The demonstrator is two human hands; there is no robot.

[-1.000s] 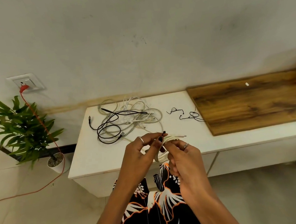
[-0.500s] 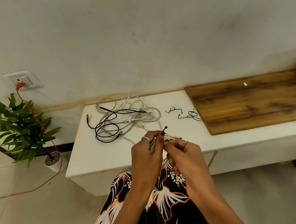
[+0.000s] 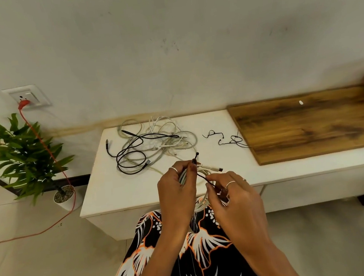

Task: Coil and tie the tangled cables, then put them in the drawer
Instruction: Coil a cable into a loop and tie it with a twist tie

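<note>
White counter point(image 3: 123, 189), left hand point(image 3: 177, 190) gripping coiled white cable point(image 3: 203, 200), right hand point(image 3: 234, 195) pinching black tie point(image 3: 203, 177)

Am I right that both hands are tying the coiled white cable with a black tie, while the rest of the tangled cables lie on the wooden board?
Not quite. The left hand and right hand do work a black tie around the coiled white cable, but the head view shows the tangled cables lying on the white cabinet top, left of the wooden board.

Both arms reach forward; the left hand point(image 3: 177, 190) grips with curled fingers, the right hand point(image 3: 234, 197) pinches with its fingertips.
</note>
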